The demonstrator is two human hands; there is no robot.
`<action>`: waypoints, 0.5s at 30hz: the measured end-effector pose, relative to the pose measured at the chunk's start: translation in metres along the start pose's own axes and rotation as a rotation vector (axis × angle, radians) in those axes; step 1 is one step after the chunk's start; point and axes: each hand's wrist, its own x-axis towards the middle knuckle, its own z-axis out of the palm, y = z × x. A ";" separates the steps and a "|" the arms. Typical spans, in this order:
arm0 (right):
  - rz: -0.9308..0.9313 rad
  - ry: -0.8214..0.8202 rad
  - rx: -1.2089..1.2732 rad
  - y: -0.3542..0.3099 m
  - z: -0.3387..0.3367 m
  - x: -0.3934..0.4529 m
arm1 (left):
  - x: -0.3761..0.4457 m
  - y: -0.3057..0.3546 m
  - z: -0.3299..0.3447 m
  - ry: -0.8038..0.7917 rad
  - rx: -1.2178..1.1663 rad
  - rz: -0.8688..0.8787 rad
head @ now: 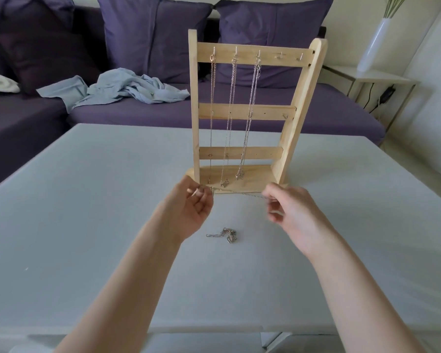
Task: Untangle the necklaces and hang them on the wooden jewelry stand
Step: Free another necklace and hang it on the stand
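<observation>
A pale grey table [92,225] fills the lower part of the view, with a purple sofa behind it.

Nearest the person, one small tangle of silver chain [224,235] lies in a heap on the table between the two forearms. It looks like a necklace not yet sorted, set down there to wait its turn.

Just beyond it, both hands are raised over the table in front of the stand. The left hand [192,202] pinches one end of a thin silver necklace [239,194] between thumb and fingertips, its other fingers loosely curled. The right hand [288,207] pinches the other end the same way. The chain runs taut and nearly level between them, just before the stand's base. Held stretched like this, it is probably being checked for knots or kept straight so that it can be lifted to a hook without catching.

Behind the hands stands the wooden jewelry stand [245,112], upright on the table, with three crossbars. The top bar carries five hooks. Three necklaces [231,118] hang from the three left hooks, their pendants reaching down to the base; the two right hooks [289,56] are bare, which suits the two chains left.

Farther back, a crumpled light blue garment [122,89] lies on the sofa seat, two purple cushions [153,34] lean against its back, and one white vase [374,44] stands on a side table at the right.
</observation>
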 end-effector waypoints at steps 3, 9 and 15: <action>-0.010 0.238 -0.171 0.007 -0.007 0.004 | -0.003 0.002 0.003 -0.050 -0.088 0.031; 0.241 0.191 0.594 0.002 -0.019 0.006 | -0.010 0.001 0.007 -0.170 -0.184 0.042; 0.214 0.023 1.091 -0.009 -0.030 -0.001 | -0.005 -0.014 0.010 -0.069 0.473 0.208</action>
